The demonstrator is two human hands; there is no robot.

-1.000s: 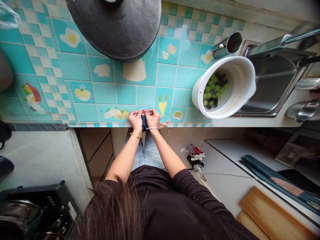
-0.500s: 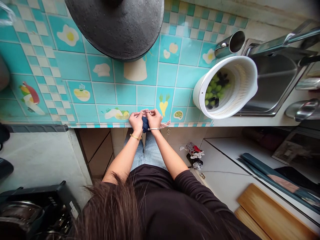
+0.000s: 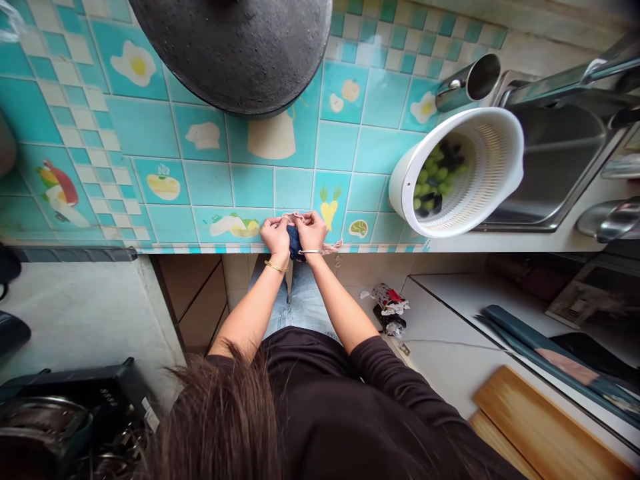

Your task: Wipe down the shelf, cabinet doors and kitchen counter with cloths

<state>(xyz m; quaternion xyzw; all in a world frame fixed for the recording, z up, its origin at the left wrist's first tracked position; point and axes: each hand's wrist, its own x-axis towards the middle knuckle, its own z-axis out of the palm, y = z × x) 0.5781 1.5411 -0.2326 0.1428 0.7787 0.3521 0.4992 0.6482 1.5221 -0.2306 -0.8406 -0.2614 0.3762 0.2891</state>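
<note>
At the counter's front edge my left hand (image 3: pixel 275 237) and my right hand (image 3: pixel 313 231) are close together, fingers pinched. Between them hangs a small dark blue cloth (image 3: pixel 295 246). Both hands grip the pale pink, trim-like strip (image 3: pixel 294 217) along its upper side; its exact kind is too small to tell. A pink lacy end (image 3: pixel 333 248) trails out to the right of my right wrist. My fingers partly cover the cloth.
On the tiled counter (image 3: pixel 295 189) stands a large black lidded pan (image 3: pixel 235 60). A white colander (image 3: pixel 407 177) with green grapes and dark pieces is to the right, beside a metal cup (image 3: pixel 460 90) and a steel sink (image 3: pixel 555 153). Crumpled wrappers (image 3: pixel 391 303) lie below.
Both hands have shifted slightly right with the blue cloth, still pinching the pink strip. The view has moved a little, too.
</note>
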